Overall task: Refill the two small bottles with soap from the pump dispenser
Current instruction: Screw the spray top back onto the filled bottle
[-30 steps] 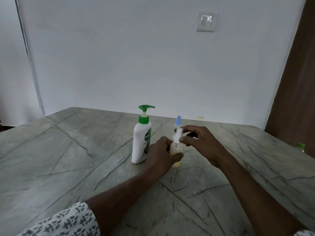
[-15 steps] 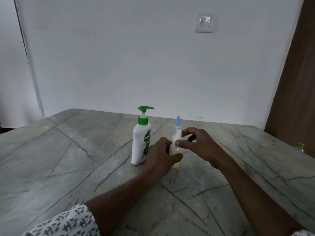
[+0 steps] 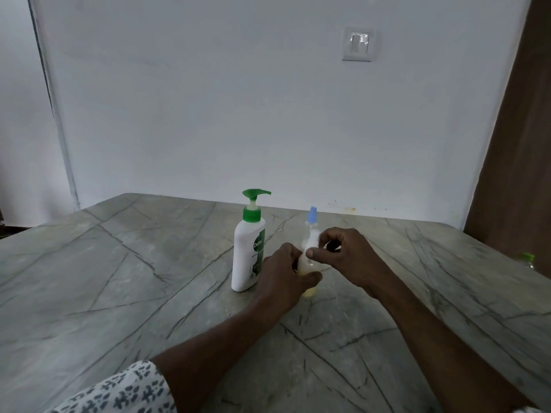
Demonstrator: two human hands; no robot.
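Note:
A white pump dispenser [image 3: 249, 251] with a green pump head stands upright on the marble table [image 3: 119, 278]. Just right of it stands a small clear bottle [image 3: 307, 268] holding yellowish liquid. My left hand [image 3: 284, 280] is wrapped around its body. My right hand [image 3: 347, 254] pinches this bottle's white cap [image 3: 313, 237] between thumb and fingers. Directly behind it, a second small bottle shows only its blue cap [image 3: 312, 215] and clear neck. Something dark [image 3: 332, 247] sits under my right palm; I cannot tell what it is.
The table's far edge meets a white wall with a light switch [image 3: 359, 44]. A brown wooden panel [image 3: 521, 174] rises at the right. A green-capped bottle [image 3: 527, 260] shows beyond the table's right edge.
My right fingers have shifted slightly on the white cap, closing in on it. My left hand has kept its grip on the bottle, and the dispenser has not moved.

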